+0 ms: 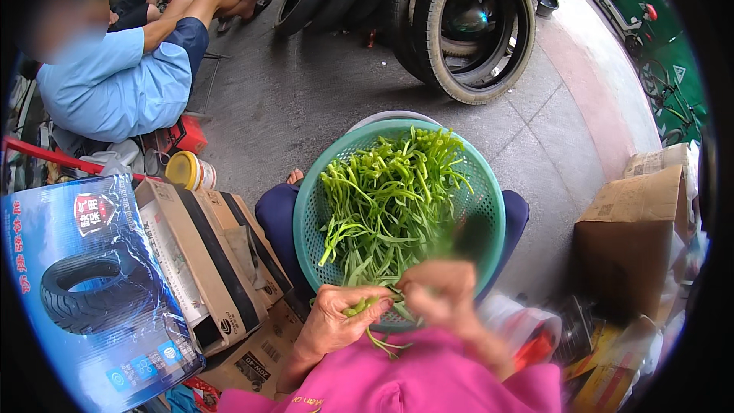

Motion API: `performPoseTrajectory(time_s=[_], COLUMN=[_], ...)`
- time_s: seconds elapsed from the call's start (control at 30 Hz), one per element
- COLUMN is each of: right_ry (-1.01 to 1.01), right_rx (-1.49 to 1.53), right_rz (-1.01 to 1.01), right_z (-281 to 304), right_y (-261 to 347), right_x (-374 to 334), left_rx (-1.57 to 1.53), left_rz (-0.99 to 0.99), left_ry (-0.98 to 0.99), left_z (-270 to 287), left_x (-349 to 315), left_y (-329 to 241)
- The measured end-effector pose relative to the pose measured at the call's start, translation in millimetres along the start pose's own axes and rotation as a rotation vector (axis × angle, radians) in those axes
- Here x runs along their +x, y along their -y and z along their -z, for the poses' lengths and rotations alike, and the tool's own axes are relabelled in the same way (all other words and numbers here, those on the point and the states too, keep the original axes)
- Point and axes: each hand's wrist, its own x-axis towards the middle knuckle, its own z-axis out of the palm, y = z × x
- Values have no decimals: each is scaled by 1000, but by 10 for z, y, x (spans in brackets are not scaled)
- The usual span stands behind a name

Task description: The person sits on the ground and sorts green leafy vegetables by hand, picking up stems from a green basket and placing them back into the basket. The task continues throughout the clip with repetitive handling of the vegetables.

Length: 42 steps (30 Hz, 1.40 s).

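Observation:
A round green plastic colander (pixel 306 233) sits between my knees, heaped with long-stemmed leafy greens (pixel 394 183) that look like water spinach. Just over its near rim, my left hand (pixel 340 321) is closed around a few green stems (pixel 363 306), with a thin sprig hanging below the fingers. My right hand (pixel 443 291) is close beside it, curled and smeared by motion. Above that hand, a green blur and a dark blur (pixel 475 239) show against the colander; what the fingers hold cannot be made out.
Cardboard boxes (pixel 222 252) and a blue tyre box (pixel 99 291) are stacked at my left. Another carton (pixel 631 237) stands at right. Several tyres (pixel 478 30) rest ahead on the paved floor. A seated person in a blue shirt (pixel 118 95) is at far left.

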Motion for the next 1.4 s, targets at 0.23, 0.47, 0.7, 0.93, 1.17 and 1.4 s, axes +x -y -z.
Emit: performPoseTrajectory(time_s=[0.23,0.47,0.7,0.93,1.17,1.4], right_ry=[7,301,355,-12,-165,-39], right_rx=[-594,-570,-560,141,938,809], right_rz=[-197,152,373,-14,-481,-650], right_z=[-42,-646,-1355,-160,316,-21], right_y=[-294,-163,-374,172,-47,-75], right_x=[57,162,365,501,408,303], left_rx=[-279,-692,-778,-1002,-811,-605], left_rz=[-92,-541,-649,-605,-264,60], left_ry=[93,-21,-329,-290,-196,-35], left_z=[462,886,1156,1128,651,52], left_x=[-329,-647,-901,-645,35,407], left_y=[192,521,505,587,314,1])
